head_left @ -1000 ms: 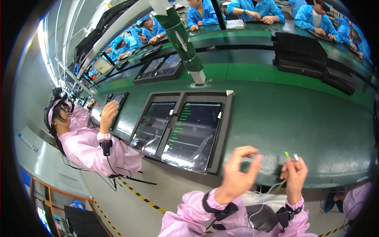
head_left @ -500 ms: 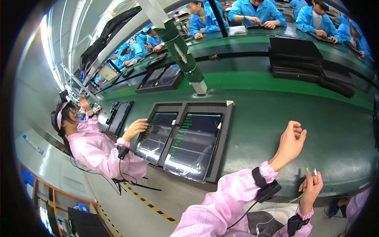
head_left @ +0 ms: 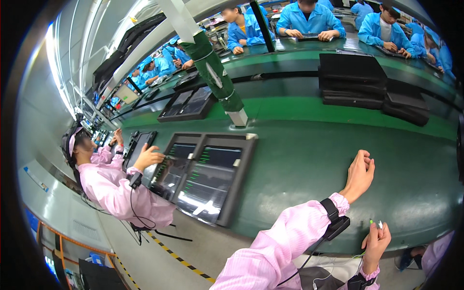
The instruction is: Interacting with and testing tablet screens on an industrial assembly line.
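My left hand (head_left: 359,178) hovers over the green tabletop (head_left: 299,174), fingers loosely curled and thumb a little apart, with nothing visible in it. Near the table's front edge, my right hand (head_left: 376,243) is pinched on thin cables; a green tip (head_left: 371,222) and a white tip (head_left: 380,225) stick up past its fingers. Left of my hands lies a dark grey foam tray (head_left: 245,162) with two flat panels: a right panel (head_left: 205,181) and a left panel (head_left: 174,166), both dark, glossy and showing short green lines.
At the left, a person in pink (head_left: 108,186) reaches a hand (head_left: 149,158) to the tray's left side. A green-wrapped post (head_left: 211,72) rises behind the tray. Stacked black foam trays (head_left: 353,77) lie at the back right. People in blue work across the table.
The tray and the far side have shifted left in the picture as the view turned. My right hand still pinches the cables. The neighbour's hand stays near the tray.
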Motion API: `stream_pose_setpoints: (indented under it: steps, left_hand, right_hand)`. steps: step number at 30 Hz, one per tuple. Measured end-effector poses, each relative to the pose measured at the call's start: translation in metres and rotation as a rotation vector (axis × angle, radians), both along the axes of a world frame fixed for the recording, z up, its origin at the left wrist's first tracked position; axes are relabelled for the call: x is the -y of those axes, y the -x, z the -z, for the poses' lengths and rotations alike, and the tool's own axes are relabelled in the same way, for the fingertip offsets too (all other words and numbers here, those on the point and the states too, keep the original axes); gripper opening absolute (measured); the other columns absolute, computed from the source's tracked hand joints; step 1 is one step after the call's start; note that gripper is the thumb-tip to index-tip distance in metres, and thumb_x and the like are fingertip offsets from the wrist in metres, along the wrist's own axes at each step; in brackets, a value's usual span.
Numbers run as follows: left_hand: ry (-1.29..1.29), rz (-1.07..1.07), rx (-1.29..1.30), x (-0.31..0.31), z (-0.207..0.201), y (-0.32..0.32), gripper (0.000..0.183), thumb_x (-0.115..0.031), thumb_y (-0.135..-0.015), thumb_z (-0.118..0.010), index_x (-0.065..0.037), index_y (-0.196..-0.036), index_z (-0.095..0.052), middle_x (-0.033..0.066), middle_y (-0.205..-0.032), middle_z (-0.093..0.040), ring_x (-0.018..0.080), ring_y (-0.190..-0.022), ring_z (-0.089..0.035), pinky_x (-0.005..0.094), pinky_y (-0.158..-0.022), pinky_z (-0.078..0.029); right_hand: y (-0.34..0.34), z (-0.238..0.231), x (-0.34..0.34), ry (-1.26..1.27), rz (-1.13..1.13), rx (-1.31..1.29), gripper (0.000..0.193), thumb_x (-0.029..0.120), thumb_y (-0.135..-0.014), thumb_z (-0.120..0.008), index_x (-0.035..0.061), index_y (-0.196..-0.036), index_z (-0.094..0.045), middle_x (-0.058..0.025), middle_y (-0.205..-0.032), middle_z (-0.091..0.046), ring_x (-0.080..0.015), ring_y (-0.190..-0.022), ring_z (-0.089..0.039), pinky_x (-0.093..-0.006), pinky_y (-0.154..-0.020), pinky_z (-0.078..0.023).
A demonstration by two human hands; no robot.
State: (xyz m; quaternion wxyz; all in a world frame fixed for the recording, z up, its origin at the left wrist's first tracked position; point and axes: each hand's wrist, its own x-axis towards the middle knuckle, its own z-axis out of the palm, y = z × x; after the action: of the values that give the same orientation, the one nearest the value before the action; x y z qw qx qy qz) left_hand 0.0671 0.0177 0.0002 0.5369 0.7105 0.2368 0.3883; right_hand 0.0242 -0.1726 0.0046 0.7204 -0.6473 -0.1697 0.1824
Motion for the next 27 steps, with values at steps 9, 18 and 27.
stream_pose_setpoints:
  steps: [9, 18, 27]
  left_hand:
    - [-0.068, 0.160, 0.004, 0.008, -0.002, 0.011, 0.018, -0.009, -0.085, -0.056, 0.000, -0.098, -0.047, 0.0103, -0.081, -0.057, 0.0184, -0.067, -0.058, 0.0315, -0.062, -0.047]
    - [-0.116, 0.249, -0.094, 0.012, 0.000, 0.023, 0.019, -0.009, -0.084, -0.059, 0.000, -0.098, -0.051, 0.0105, -0.080, -0.060, 0.0160, -0.068, -0.059, 0.0278, -0.063, -0.048]
    - [-0.148, 0.217, -0.127, 0.006, -0.001, 0.027, 0.016, -0.010, -0.084, -0.060, 0.001, -0.093, -0.053, 0.0111, -0.080, -0.060, 0.0166, -0.068, -0.059, 0.0289, -0.063, -0.049]
  right_hand:
    - [0.003, -0.003, 0.001, 0.036, 0.045, 0.041, 0.038, 0.004, -0.087, -0.054, 0.0110, -0.062, -0.026, 0.0038, -0.052, -0.033, -0.0020, -0.034, -0.031, -0.0204, -0.028, -0.024]
    - [0.003, 0.011, 0.001, 0.147, 0.050, 0.082, 0.040, 0.002, -0.080, -0.061, 0.0087, -0.057, -0.029, 0.0064, -0.050, -0.035, -0.0001, -0.048, -0.030, -0.0211, -0.040, -0.022]
    - [0.006, 0.009, -0.006, 0.221, 0.051, 0.161, 0.040, 0.003, -0.079, -0.063, 0.0077, -0.056, -0.030, 0.0072, -0.051, -0.032, -0.0016, -0.051, -0.027, -0.0223, -0.041, -0.020]
